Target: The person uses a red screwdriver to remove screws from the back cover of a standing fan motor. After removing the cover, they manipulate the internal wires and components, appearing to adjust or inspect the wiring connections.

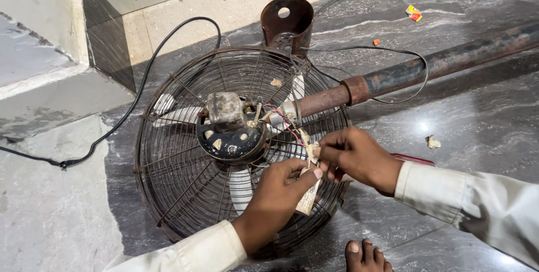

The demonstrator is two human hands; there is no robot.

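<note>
On grey marble floor (483,131), a rusty pedestal fan (241,143) lies flat, heavy and stiff, its wire cage the likeliest handhold. Over its grille, the left hand (278,193) and right hand (356,157) pinch shut on a light, flimsy taped wire end (310,185), fingertips nearly touching.

Left hand (279,189) entering from six o'clock, forearm in a pale sleeve angled toward one o'clock, wrist bent slightly, thumb and forefinger pinched together at the tips. Right hand (355,157) coming in from four o'clock, sleeved forearm stretched toward ten o'clock, knuckles up, fingers (328,147) curled inward and pinched. Fingertips of both hands meeting, nearly touching, just below centre. A bare foot (366,255) showing at six o'clock, toes pointing to twelve.
</note>
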